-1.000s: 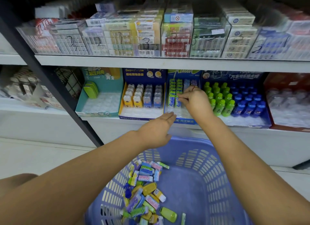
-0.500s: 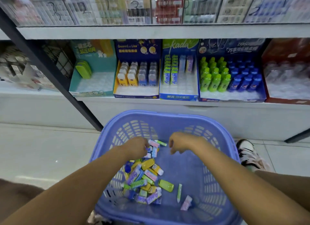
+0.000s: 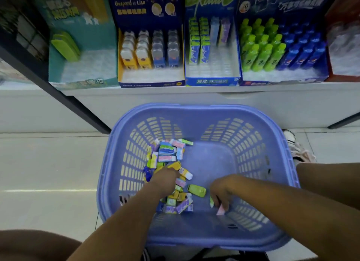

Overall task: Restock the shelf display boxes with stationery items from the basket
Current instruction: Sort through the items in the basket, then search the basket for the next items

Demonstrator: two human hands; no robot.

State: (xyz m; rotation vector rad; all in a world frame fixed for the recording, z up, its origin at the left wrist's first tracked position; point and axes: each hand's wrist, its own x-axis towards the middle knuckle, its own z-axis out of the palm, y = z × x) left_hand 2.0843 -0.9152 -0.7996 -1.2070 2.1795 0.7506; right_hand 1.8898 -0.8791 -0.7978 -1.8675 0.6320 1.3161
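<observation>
- Head view, basket: the lilac slotted basket point(image 3: 194, 109) stands on the pale tiled floor point(image 3: 48, 163), just in front of the bottom shelf point(image 3: 175, 97).
- Head view, stock: the pile of small stationery packets point(image 3: 167, 152) lies against the basket's left inner wall. The colours are mixed: blue, pink, yellow, purple and green. A flat green case point(image 3: 196, 190) lies apart from the pile, between the two hands.
- Head view, left hand point(image 3: 165, 180): it reaches down into the near part of the pile, knuckles up. The fingers are buried among the packets, so I cannot tell whether they grip anything.
- Head view, right hand point(image 3: 220, 192): it is low over the basket floor with the fingers curled downward, pinching the top end of a pink packet point(image 3: 221, 211). A thin green stick point(image 3: 211, 201) lies just beside the fingertips.
- Head view, shelf, left to right:
  - the teal box point(image 3: 58, 73) holds a few green cases at its back left;
  - the Gaspard et Lisa box point(image 3: 150, 83) holds four columns of yellow and blue items;
  - the kada box point(image 3: 212, 81) has packets in its rear rows and bare tray slots in front;
  - the bottle box point(image 3: 282, 81) holds green and blue bottles.
- Head view, edge: a shoe point(image 3: 294, 143) shows right of the basket.
</observation>
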